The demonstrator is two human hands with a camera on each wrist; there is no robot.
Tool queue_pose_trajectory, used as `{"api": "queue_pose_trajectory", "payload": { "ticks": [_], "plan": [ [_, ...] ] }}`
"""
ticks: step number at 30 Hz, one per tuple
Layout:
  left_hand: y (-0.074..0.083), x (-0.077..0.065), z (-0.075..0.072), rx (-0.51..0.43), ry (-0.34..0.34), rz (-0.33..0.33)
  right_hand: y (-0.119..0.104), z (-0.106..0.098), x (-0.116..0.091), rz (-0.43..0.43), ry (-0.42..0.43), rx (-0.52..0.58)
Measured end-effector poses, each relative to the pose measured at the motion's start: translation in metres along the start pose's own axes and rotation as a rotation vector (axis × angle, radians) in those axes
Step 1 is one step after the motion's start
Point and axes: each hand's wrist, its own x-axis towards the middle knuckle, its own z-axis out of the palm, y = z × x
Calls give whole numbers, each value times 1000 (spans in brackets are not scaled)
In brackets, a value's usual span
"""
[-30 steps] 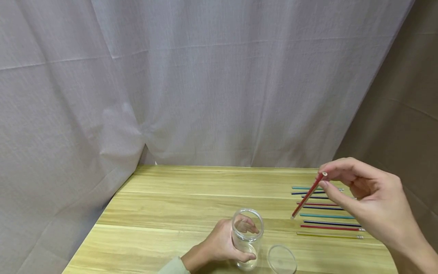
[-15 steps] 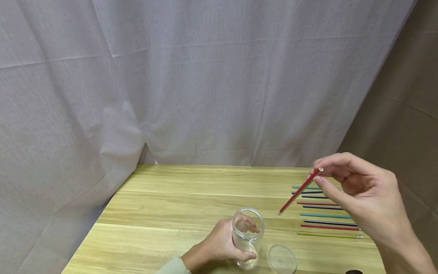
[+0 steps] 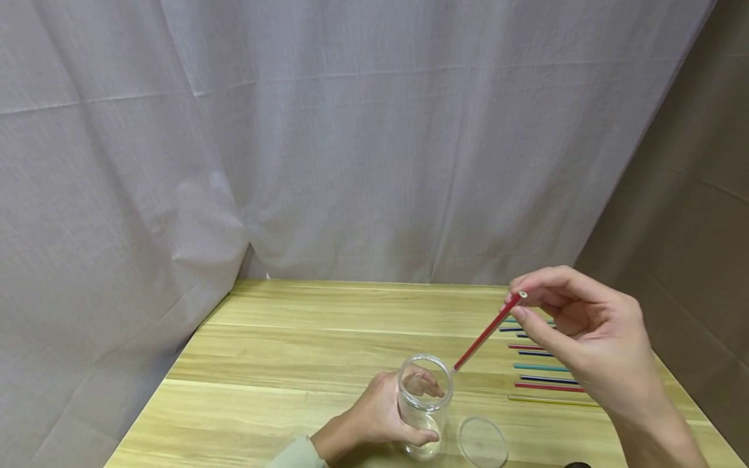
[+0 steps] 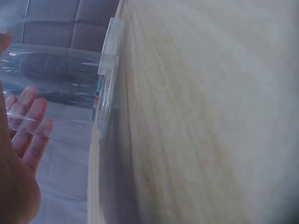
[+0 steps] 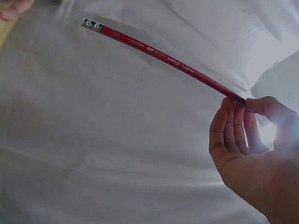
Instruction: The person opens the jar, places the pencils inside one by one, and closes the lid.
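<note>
My left hand [image 3: 377, 413] grips an upright clear jar [image 3: 426, 408] by its side, thumb in front and fingers behind; its mouth is uncovered and nothing shows inside. In the left wrist view, the jar's transparent wall [image 4: 60, 70] lies beside my fingers [image 4: 35, 112]. My right hand [image 3: 603, 344] pinches a red pencil [image 3: 487, 335] between thumb and fingers, near its unsharpened end. The pencil slants down and left, its lower tip appearing beside the jar's rim. The right wrist view shows that far end carrying a silver ferrule [image 5: 92, 24].
A clear round lid [image 3: 482, 442] lies right of the jar on the wooden table [image 3: 281, 364]. Several pencils in green, dark blue, red and yellow [image 3: 550, 387] lie in a row, partly behind my right hand. A dark object [image 3: 577, 465] peeks in at the bottom edge. Curtains [image 3: 363, 162] surround the table.
My right hand has moved left with the red pencil, bringing its lower tip from above the pencil row to the jar's rim. My left hand and the jar have stayed put.
</note>
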Motion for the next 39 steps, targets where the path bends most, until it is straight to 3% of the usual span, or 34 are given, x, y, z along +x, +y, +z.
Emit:
{"api": "queue_pose_trajectory", "payload": {
  "ticks": [14, 25, 32, 39],
  "plan": [
    [0, 0, -1, 23, -4, 3, 27, 17, -12, 33, -78, -17],
    [0, -1, -1, 35, -1, -6, 36, 25, -21, 215, -93, -193],
    [1, 0, -1, 10, -12, -18, 50, 29, -30, 226, -113, -172],
    [1, 0, -2, 26, -16, -6, 73, 35, -42, 154, -124, -81]
  ]
}}
